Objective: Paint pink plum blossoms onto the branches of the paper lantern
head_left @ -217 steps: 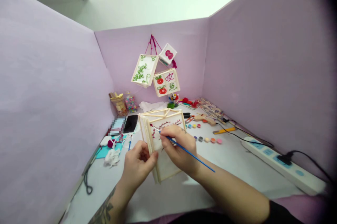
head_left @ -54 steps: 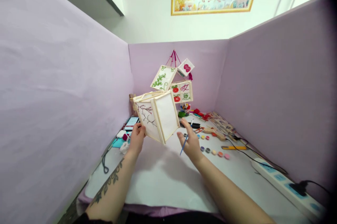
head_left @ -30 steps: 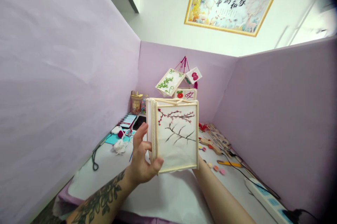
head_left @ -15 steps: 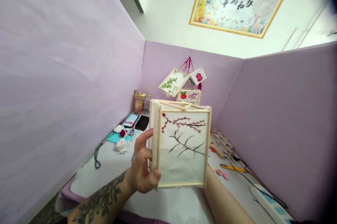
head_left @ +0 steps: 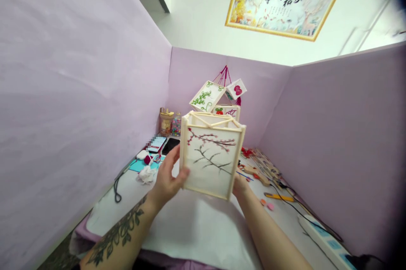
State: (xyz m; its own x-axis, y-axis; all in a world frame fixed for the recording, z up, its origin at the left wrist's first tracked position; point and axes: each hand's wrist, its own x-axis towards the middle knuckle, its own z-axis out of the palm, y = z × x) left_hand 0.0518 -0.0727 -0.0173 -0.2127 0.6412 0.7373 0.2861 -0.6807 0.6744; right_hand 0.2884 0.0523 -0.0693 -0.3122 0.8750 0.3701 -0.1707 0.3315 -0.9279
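A box-shaped paper lantern (head_left: 211, 185) with a pale wooden stick frame is held up above the table. Its front panel shows painted dark branches with pink-red blossoms, and crossed sticks span its top. My left hand (head_left: 169, 177) grips the left side, thumb on the front edge and fingers around the side. My right hand (head_left: 240, 186) is at the lower right edge, mostly behind the lantern, with its fingers hidden. Close to that hand is a thin blue stick (head_left: 245, 175); whether it touches the hand I cannot tell.
Other decorated lanterns (head_left: 207, 96) hang at the back. Phones (head_left: 157, 145), jars (head_left: 166, 123) and white tissue (head_left: 147, 174) are at the left. A yellow cutter (head_left: 279, 197), wooden sticks (head_left: 266, 164), cables and a power strip (head_left: 326, 240) lie right. Purple partitions (head_left: 333, 135) surround the table.
The lantern has turned and tipped so more of its top shows, and it has shifted slightly left and up. My right hand now shows partly at its right edge.
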